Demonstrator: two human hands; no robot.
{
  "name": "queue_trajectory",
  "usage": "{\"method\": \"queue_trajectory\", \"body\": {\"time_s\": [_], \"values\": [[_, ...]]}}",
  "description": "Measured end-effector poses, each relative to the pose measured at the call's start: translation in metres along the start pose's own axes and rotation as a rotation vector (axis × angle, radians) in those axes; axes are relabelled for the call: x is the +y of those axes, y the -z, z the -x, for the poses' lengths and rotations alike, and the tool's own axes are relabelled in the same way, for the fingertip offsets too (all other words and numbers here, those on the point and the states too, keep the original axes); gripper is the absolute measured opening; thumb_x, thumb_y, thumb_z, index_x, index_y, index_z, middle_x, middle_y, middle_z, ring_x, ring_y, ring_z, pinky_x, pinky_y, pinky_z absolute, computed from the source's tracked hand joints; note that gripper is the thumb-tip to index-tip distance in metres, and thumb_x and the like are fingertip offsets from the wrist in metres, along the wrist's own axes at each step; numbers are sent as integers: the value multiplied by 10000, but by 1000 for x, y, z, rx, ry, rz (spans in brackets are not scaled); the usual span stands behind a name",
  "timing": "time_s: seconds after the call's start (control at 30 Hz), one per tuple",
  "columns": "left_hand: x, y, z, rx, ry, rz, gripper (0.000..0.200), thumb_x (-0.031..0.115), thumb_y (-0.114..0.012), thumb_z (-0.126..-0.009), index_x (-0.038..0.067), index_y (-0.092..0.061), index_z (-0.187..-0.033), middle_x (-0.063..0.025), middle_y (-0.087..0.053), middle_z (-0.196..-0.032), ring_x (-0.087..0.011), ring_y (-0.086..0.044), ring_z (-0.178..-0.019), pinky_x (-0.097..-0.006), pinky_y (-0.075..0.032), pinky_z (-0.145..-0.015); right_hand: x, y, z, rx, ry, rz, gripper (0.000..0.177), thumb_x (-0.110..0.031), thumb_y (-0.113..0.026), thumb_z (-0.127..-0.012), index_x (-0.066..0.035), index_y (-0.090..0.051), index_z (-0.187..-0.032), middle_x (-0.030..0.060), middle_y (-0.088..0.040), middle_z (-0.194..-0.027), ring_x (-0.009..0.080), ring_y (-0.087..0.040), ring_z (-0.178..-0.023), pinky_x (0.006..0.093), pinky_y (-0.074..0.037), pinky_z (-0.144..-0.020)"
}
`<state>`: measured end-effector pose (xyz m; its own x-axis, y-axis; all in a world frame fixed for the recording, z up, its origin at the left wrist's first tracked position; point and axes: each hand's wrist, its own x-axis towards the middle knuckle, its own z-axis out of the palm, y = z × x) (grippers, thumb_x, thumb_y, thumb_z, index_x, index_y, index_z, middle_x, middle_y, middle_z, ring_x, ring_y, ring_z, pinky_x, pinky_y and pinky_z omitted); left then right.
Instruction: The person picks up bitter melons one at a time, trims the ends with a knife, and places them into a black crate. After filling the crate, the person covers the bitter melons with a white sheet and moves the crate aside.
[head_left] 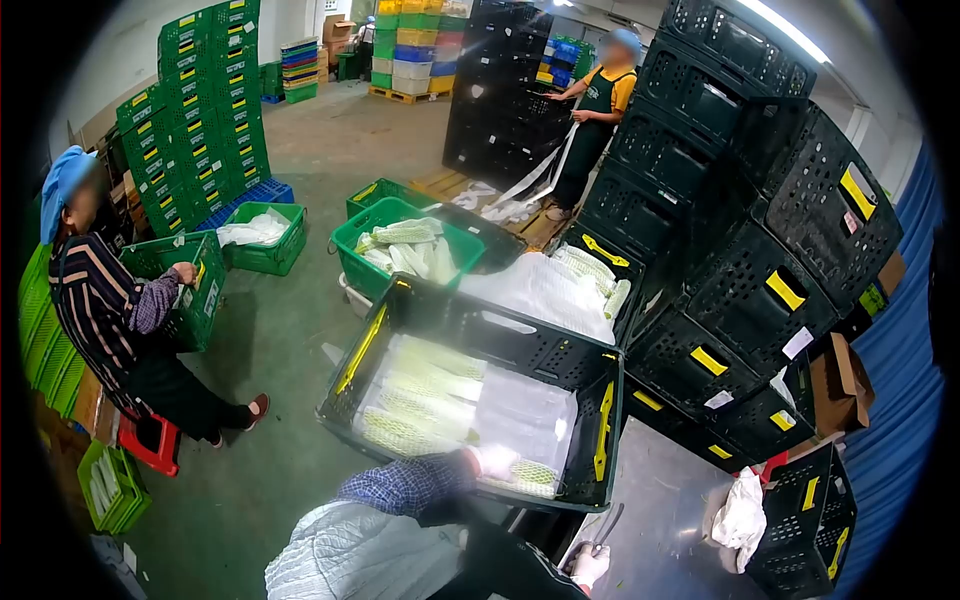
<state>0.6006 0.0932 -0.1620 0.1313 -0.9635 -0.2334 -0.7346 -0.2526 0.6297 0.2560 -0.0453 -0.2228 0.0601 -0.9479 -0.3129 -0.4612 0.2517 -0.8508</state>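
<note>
A black crate with yellow handles stands in front of me. Pale green, long vegetables in white netting lie in its left part, and a white sheet covers its right part. My left hand, in a white glove, reaches over the near wall onto a netted vegetable at the near side. Glare blurs its fingers. Lower right, my gloved right hand is closed around a dark, thin, curved tool, its kind unclear, over the metal table.
Stacked black crates rise on the right. A white cloth lies on the table. Behind the crate stands a green basket of netted vegetables. One person holds a green crate at left; another handles white strips at the back.
</note>
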Motion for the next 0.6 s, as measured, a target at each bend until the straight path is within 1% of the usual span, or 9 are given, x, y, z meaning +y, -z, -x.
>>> {"method": "queue_trajectory", "body": {"time_s": [0.03,0.13,0.33,0.43,0.47,0.5,0.53,0.57,0.6], "values": [[2,3,2,1,2,-7,508,478,-580,-861,29,-672,-1082,-233,-671,-1066,-396,-633,-991,-442,-486,-874,0,0,0,-1,2,-1,142,-63,-562,-928,-92,-440,-861,6,-447,-535,78,-376,-362,264,-270,-307],[16,15,4,-83,99,3,556,419,-698,-812,7,-645,-1182,-215,-664,-1136,-361,-623,-1065,-406,-479,-930,0,-1,-1,5,11,-9,141,-59,-564,-925,-91,-444,-859,7,-450,-540,76,-376,-365,261,-267,-311],[15,14,3,-98,117,25,546,402,-696,-813,8,-639,-1188,-216,-658,-1152,-355,-618,-1083,-407,-473,-938,2,-2,0,8,36,-14,139,-51,-567,-921,-89,-451,-855,8,-457,-550,73,-376,-369,256,-261,-318],[0,-3,-7,-63,67,-16,505,388,-693,-812,7,-660,-1143,-219,-664,-1123,-353,-623,-1052,-413,-482,-914,8,-3,-4,8,67,-9,139,-47,-569,-919,-88,-454,-853,9,-460,-555,72,-377,-371,253,-258,-321],[-5,-10,-7,63,-56,24,455,369,-699,-798,11,-684,-1080,-216,-676,-1059,-354,-632,-994,-417,-491,-883,15,-2,-8,8,88,-6,138,-46,-569,-919,-88,-455,-853,9,-462,-557,71,-377,-372,252,-257,-322],[-8,-16,-15,6,62,6,392,332,-694,-793,27,-701,-1039,-195,-691,-985,-357,-642,-919,-418,-505,-840,22,-2,-14,24,141,-4,138,-44,-570,-918,-88,-456,-852,9,-463,-558,71,-377,-373,251,-256,-324],[-20,-32,-23,109,2,42,379,330,-694,-790,35,-705,-1027,-185,-696,-973,-355,-648,-905,-420,-509,-825,32,-2,-24,34,183,-5,138,-43,-570,-917,-87,-457,-851,9,-464,-560,70,-377,-374,250,-255,-325],[-19,-33,-18,214,-54,74,367,328,-693,-787,43,-710,-1016,-175,-701,-962,-354,-654,-890,-422,-513,-810,19,-7,-12,53,230,-42,138,-42,-571,-917,-87,-459,-851,9,-465,-561,70,-377,-375,250,-254,-326],[-17,-32,-20,139,7,35,357,334,-691,-787,46,-716,-995,-170,-703,-958,-348,-657,-894,-425,-515,-799,3,1,-5,-11,5,-19,84,-46,-566,-885,5,-519,-839,46,-556,-699,143,-506,-615,300,-422,-559]]}}
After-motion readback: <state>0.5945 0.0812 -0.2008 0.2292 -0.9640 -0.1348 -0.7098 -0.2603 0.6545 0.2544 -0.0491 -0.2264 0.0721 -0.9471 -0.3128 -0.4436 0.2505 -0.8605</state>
